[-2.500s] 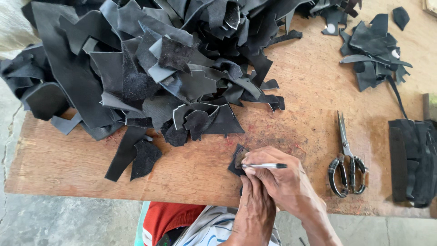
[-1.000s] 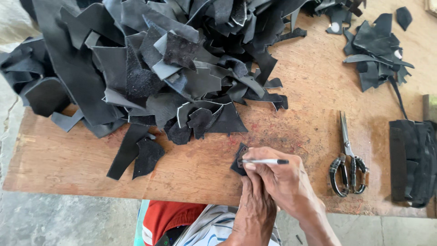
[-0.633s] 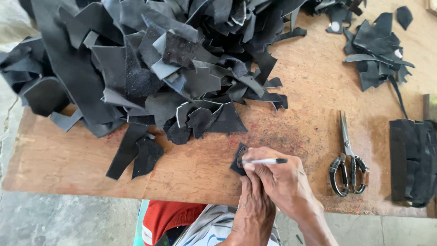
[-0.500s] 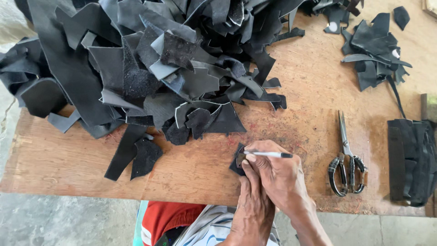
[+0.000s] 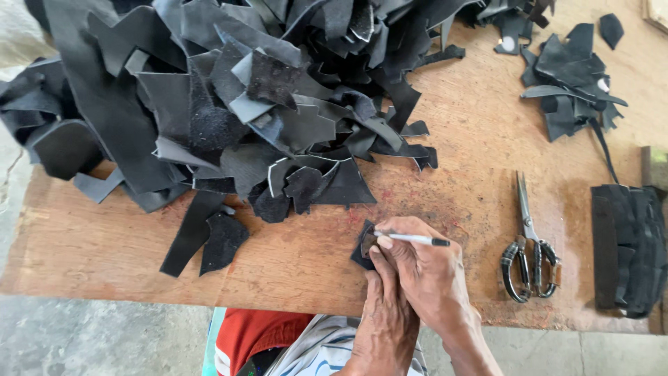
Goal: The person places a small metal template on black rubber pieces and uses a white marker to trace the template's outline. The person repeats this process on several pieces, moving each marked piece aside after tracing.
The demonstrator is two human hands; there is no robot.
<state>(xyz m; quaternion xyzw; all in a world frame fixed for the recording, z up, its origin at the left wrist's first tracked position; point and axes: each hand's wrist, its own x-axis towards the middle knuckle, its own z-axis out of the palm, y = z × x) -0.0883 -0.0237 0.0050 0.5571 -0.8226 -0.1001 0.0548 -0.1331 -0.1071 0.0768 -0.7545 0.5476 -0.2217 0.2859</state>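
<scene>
Near the bench's [image 5: 104,244] front edge: left hand [image 5: 383,313] fingers together, pinning a small dark scrap [image 5: 363,245]; right hand [image 5: 428,268] clamped on a white pen [image 5: 412,239], long axis along that edge, tip at the scrap. Scissors [image 5: 530,251] rightward.

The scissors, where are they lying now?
In the head view the scissors lie on the wooden table, to the right of the right hand holding the pen, left of a stack of black strips.
</scene>
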